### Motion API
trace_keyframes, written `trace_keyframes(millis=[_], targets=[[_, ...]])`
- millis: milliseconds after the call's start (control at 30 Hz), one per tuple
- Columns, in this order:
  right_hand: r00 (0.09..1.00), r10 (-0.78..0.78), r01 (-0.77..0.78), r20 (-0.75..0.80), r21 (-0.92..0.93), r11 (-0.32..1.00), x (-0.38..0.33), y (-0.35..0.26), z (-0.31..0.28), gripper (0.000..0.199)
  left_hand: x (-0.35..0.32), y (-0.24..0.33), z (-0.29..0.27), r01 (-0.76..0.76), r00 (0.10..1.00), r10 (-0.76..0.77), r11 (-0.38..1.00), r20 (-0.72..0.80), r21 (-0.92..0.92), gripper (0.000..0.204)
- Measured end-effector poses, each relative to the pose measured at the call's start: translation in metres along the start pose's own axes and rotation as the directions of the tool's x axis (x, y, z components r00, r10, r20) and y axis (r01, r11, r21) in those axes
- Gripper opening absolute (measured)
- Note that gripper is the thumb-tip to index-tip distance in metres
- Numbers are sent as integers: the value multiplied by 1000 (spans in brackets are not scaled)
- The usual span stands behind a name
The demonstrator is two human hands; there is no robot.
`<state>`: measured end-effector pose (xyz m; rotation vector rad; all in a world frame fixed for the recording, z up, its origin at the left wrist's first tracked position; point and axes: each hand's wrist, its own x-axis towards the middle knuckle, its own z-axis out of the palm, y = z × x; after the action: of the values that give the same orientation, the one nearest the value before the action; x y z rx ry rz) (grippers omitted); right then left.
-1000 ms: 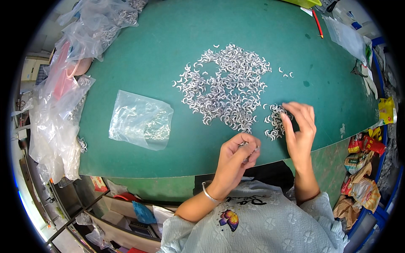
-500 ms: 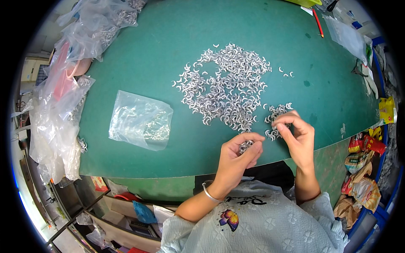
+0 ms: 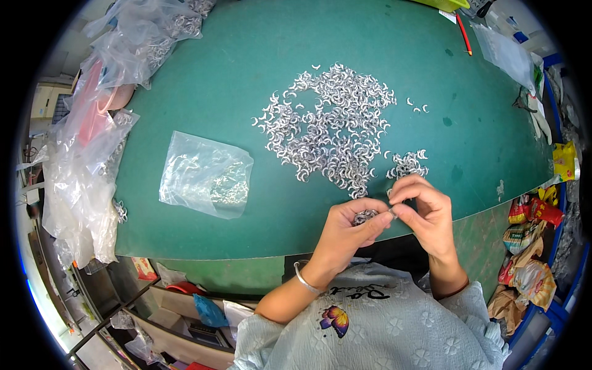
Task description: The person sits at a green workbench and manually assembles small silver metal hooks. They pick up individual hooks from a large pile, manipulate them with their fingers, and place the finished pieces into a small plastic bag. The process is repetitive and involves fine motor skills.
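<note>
My left hand [image 3: 351, 232] is curled near the table's front edge around several small silver crescent-shaped metal pieces [image 3: 365, 216]. Its thumb and fingertips come up to those of my right hand [image 3: 427, 213], which pinches a small silver piece [image 3: 393, 213] between thumb and index finger. Exactly how the fingers meet is too small to make out. Beyond my hands spreads a large loose heap of the same crescents [image 3: 336, 126]. A smaller pile [image 3: 407, 164] lies just past my right hand, partly hidden by it.
A flat clear plastic bag [image 3: 206, 176] lies left on the green table [image 3: 203, 80]. Large clear bags [image 3: 86, 185] and a pink basin [image 3: 115, 97] crowd the left edge. A red pencil [image 3: 464, 35] and a clear bag [image 3: 505, 55] lie far right.
My right hand has moved left and down from the small pile to my left fingertips, a small piece in its pinch. My left hand has shifted slightly right and down.
</note>
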<state>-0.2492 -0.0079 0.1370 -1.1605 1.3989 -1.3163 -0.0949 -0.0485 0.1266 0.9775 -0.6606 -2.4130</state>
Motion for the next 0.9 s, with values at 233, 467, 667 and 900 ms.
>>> trace_keyframes(millis=[233,467,667,900], targets=[[971,-232,240,63,-204,949,2,-7,0,16,1,-5,-2,-109,994,109,993,-4,-35,8],[981,-195,193,9,-177,965,-2,-5,3,10,-4,0,8,-266,954,283,950,-96,164,10],[991,-132,133,20,-99,986,-3,-6,3,7,-4,3,5,-414,899,437,843,11,344,15],[999,-2,-3,46,99,995,-7,-2,2,6,-5,1,5,-358,924,382,881,-17,311,10]])
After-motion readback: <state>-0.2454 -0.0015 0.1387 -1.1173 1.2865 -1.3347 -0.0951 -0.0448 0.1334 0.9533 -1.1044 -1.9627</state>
